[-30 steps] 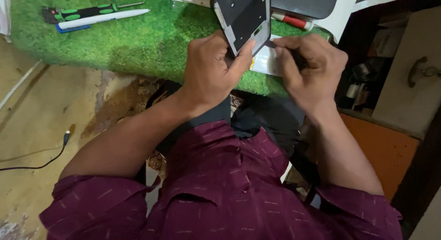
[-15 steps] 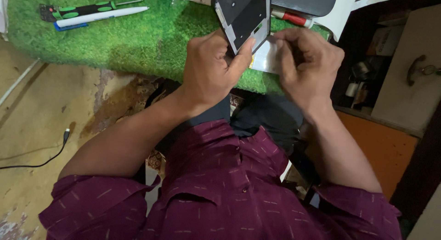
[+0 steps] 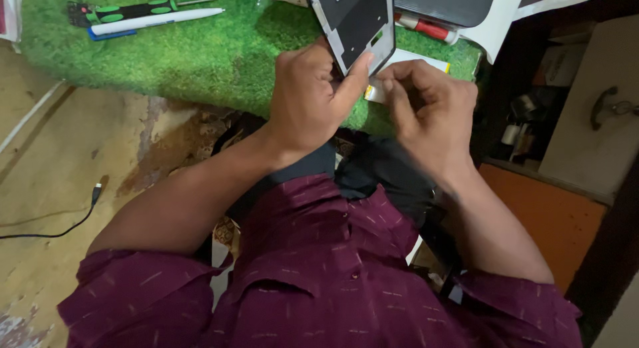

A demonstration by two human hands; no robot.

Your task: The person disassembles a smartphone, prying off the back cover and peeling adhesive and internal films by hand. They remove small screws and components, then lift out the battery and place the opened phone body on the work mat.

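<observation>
Above the green turf mat (image 3: 186,55), the left hand (image 3: 309,102) clamps a phone frame (image 3: 356,25) by its lower end, long axis tilted upward and away. The right hand (image 3: 426,105) pinches a small pale strip (image 3: 374,92) just beside it. Judged risk: the one-ended grip lets the frame pivot or slip.

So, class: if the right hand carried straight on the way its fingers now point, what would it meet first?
The right hand points left toward the left hand. It would likely first meet the lower edge of the phone panel held there, just past the small white strip it pinches. Depth is uncertain.
</observation>
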